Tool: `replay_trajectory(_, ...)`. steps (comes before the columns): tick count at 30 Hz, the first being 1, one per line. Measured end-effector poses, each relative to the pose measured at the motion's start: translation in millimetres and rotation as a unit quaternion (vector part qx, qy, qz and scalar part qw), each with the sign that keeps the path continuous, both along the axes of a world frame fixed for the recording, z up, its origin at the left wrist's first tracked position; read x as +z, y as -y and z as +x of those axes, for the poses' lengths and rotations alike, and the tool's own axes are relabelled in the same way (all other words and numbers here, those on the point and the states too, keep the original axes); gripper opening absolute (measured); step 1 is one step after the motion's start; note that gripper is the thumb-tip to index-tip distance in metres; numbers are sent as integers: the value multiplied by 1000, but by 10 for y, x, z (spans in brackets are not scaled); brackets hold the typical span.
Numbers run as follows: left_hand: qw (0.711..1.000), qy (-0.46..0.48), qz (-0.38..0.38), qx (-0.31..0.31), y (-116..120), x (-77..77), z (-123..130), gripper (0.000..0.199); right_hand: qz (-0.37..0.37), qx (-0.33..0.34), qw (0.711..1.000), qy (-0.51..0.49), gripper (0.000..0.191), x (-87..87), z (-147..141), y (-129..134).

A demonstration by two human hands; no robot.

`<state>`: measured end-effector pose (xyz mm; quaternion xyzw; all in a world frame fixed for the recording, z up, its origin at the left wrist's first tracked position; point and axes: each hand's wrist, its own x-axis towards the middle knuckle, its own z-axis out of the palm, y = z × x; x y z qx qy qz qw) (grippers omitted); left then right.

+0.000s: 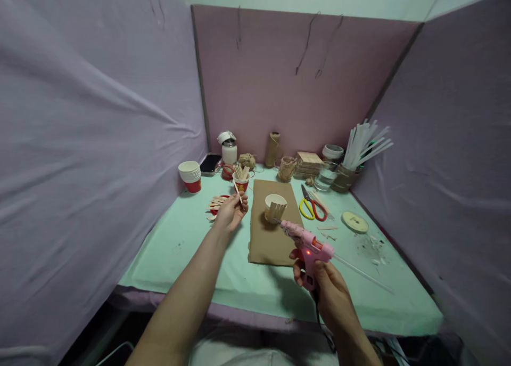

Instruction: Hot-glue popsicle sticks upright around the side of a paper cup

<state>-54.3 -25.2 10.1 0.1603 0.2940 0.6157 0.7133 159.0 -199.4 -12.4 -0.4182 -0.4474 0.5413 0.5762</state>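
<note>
My left hand (235, 208) pinches a thin wooden craft stick (238, 190), held tilted just in front of a red paper cup (241, 181) full of similar sticks. My right hand (315, 281) grips a pink hot glue gun (306, 241), its small red light lit and a clear glue stick (363, 274) coming out of the back. The gun's nozzle points left, close to a paper cup (275, 202) with several sticks (277, 211) standing upright against its near side. That cup stands on a brown cardboard sheet (267, 243).
Scissors (312, 209) with red and yellow handles lie right of the cardboard. Stacked paper cups (190, 175) and a phone (211, 163) are at the left. A glass of water (326, 177), a pot of white glue sticks (357, 155) and a round lid (355, 222) are at the right.
</note>
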Motion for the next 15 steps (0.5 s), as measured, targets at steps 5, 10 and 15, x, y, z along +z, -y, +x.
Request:
replay_trajectory(5,999,8,5,-53,141,48,-10,15,7,4,1000,14,41,14,32,12)
replay_trajectory(10,987,2,42,-156,462,-53,-11,9,13,16,1000,23,43,53,15,11)
replay_trajectory(15,981,-48,30,-186,603,-129,9,18,20,17,998,51,44,36,-73,-12)
